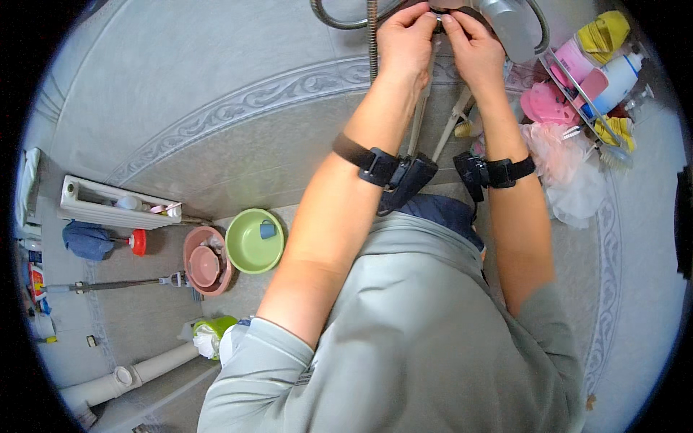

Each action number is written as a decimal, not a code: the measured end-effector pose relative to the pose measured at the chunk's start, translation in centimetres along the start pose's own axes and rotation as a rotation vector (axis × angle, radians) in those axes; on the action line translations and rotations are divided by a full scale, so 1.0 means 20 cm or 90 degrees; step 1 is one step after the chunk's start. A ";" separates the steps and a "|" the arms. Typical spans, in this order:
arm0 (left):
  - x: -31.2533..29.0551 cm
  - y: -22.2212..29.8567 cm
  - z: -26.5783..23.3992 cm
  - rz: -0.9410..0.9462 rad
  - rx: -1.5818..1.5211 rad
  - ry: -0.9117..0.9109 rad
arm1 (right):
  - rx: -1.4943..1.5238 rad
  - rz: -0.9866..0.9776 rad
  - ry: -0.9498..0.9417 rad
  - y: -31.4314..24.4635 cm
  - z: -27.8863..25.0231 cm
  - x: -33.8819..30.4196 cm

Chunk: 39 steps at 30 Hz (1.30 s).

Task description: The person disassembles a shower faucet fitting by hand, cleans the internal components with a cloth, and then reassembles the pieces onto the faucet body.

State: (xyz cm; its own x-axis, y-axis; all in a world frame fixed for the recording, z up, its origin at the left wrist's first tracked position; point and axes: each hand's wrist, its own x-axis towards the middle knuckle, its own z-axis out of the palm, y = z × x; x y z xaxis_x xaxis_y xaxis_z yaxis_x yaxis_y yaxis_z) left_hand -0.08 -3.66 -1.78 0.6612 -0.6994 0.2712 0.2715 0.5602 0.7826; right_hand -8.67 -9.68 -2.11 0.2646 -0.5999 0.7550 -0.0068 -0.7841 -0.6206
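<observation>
At the top edge, my left hand (402, 49) and my right hand (478, 54) are raised close together. Thumb and fingers of each are pinched on a small dark and metal fitting (438, 23), much of it hidden by the fingertips. Just right of my right hand is a silvery grey rounded body (510, 29). A ribbed metal hose (372, 40) hangs left of my left hand, and a grey hose (339, 23) curves behind it. Pale pipes (451, 124) run down below my hands. Black straps with small devices circle both forearms.
At the right, a wall rack (577, 90) holds bottles, yellow cloths and a pink item, with mesh bath puffs (552, 155) beneath. Green (249, 252) and pink (193, 270) basins stand lower left, near a white radiator (108, 200), a green bin (225, 322) and a white drainpipe (155, 364).
</observation>
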 end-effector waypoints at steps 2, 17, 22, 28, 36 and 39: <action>-0.01 -0.02 0.01 0.031 -0.016 0.028 | -0.022 0.041 -0.014 -0.04 -0.02 -0.01; -0.04 0.17 -0.03 0.112 0.255 -0.014 | 0.044 0.081 -0.039 -0.06 -0.02 0.00; -0.04 0.13 -0.04 0.079 0.199 -0.019 | 0.071 0.101 -0.042 -0.05 -0.01 -0.01; 0.00 0.07 -0.09 0.065 0.148 -0.033 | 0.064 0.118 -0.115 -0.06 -0.04 0.02; -0.05 0.09 -0.03 0.087 0.196 0.005 | 0.040 0.185 -0.147 -0.06 -0.06 0.02; -0.04 0.08 -0.04 0.063 0.177 0.015 | 0.111 0.195 -0.130 -0.06 -0.04 0.01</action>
State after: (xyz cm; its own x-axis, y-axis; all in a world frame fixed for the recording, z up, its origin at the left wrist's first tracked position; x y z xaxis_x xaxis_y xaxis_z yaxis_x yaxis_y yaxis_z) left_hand 0.31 -1.85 -1.21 0.6922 -0.6350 0.3430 0.0058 0.4801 0.8772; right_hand -9.38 -9.04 -1.01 0.4624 -0.7437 0.4829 0.0433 -0.5250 -0.8500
